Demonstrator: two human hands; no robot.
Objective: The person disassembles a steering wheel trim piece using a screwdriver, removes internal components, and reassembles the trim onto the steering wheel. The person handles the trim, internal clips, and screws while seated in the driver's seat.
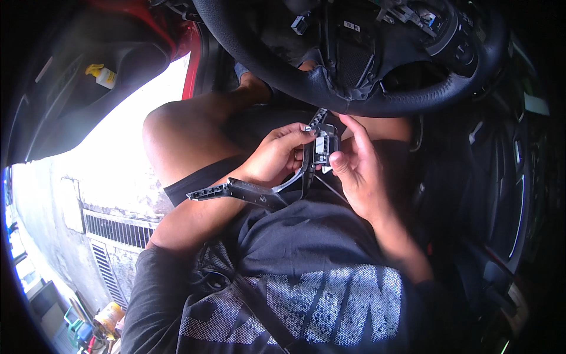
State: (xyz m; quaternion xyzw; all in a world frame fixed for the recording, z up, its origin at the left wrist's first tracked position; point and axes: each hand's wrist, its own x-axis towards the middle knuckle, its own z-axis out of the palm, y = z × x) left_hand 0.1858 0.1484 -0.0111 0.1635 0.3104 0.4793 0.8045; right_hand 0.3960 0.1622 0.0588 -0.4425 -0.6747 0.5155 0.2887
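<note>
In my lap, my left hand (282, 148) is closed on a black plastic steering wheel trim piece (250, 192). Its curved arms branch out, one crossing over my left forearm. Toward its far end sits a small dark switch module (322, 146) with a pale inner part, pinched at its edge by my left thumb and fingers. My right hand (361, 171) is beside the module, fingers stretched and thumb apart. The thumb tip is close to the module's right edge; whether it touches, I cannot tell.
Just beyond my hands is the black steering wheel (407, 105), with exposed brackets (407, 13) on its hub. At left stands the car door (65, 118), with a yellow-topped spray bottle (101, 75) in it. Outside, a floor grate (118, 227) shows.
</note>
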